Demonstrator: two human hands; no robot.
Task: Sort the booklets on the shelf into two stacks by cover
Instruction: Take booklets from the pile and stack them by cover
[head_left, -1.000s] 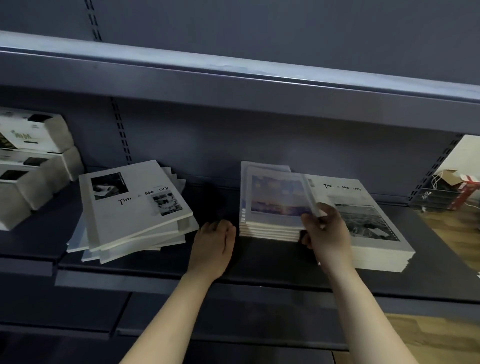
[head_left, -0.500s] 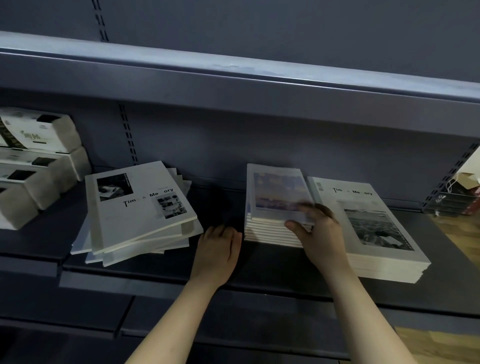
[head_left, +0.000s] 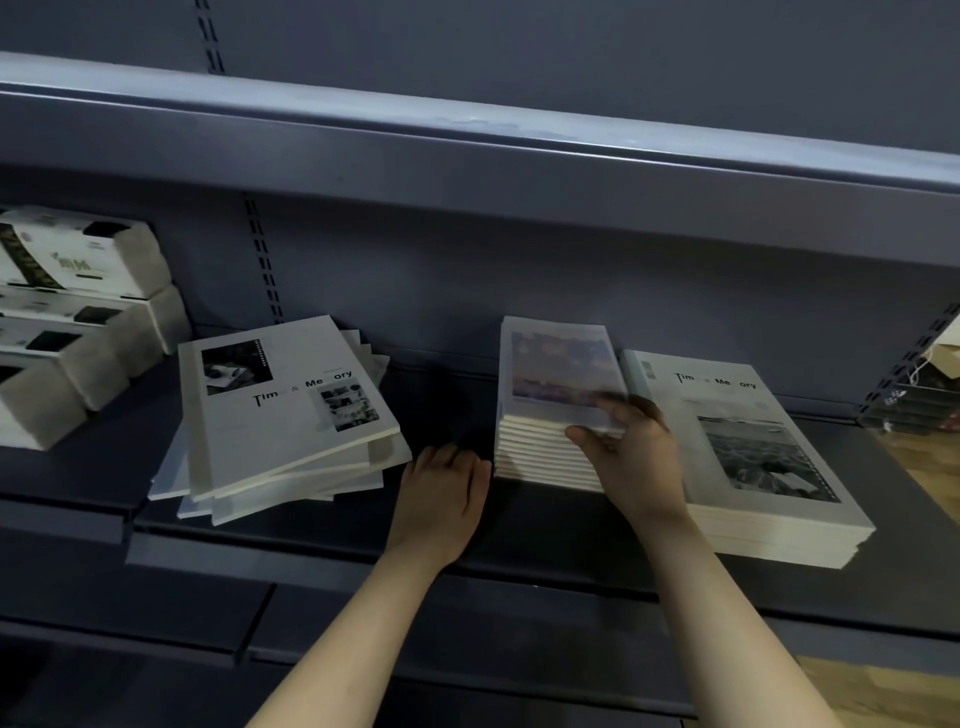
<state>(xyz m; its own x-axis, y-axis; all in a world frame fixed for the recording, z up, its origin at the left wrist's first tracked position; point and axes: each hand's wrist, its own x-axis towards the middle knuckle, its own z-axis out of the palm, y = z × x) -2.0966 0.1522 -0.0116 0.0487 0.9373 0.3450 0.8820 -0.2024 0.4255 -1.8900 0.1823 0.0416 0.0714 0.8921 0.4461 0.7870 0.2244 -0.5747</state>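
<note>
Booklet stack (head_left: 558, 374) with the sky picture sits under your right hand (head_left: 634, 457) fingers, on the shelf (head_left: 519, 540). A second stack (head_left: 753, 457) lies just right of them. A messy pile (head_left: 291, 410) lies left of your left hand (head_left: 441, 499), which rests loose, holding nothing. Your right fingers are blurry, so I cannot tell if they pinch. Pull away roughly and the top booklet could slide off.

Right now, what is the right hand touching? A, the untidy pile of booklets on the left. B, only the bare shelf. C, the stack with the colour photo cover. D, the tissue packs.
C: the right hand touches the near right corner of the colour-photo stack, while the left hand lies flat on the shelf beside it.
</note>
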